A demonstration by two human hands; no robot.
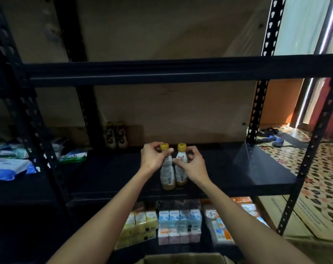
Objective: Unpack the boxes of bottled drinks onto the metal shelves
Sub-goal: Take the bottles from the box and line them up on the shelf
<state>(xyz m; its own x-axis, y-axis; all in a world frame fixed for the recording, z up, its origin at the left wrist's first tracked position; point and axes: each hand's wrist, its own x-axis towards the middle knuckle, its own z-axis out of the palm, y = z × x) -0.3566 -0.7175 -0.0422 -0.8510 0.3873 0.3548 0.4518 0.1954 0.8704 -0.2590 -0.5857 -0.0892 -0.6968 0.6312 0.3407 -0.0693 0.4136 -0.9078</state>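
The black metal shelf [257, 168] has got 2 yellow-capped pale bottles [167, 173] upright near the front. 2 dark bottles [115, 135] stand back left.

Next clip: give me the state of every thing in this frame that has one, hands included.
Left hand: grips the left bottle at its neck.
Right hand: grips the right bottle at its shoulder.
Left bottle: upright on the middle shelf, yellow cap on.
Right bottle: upright beside it, yellow cap on.
Two back bottles: upright, capped, untouched.
Cardboard box: top open, contents hidden.
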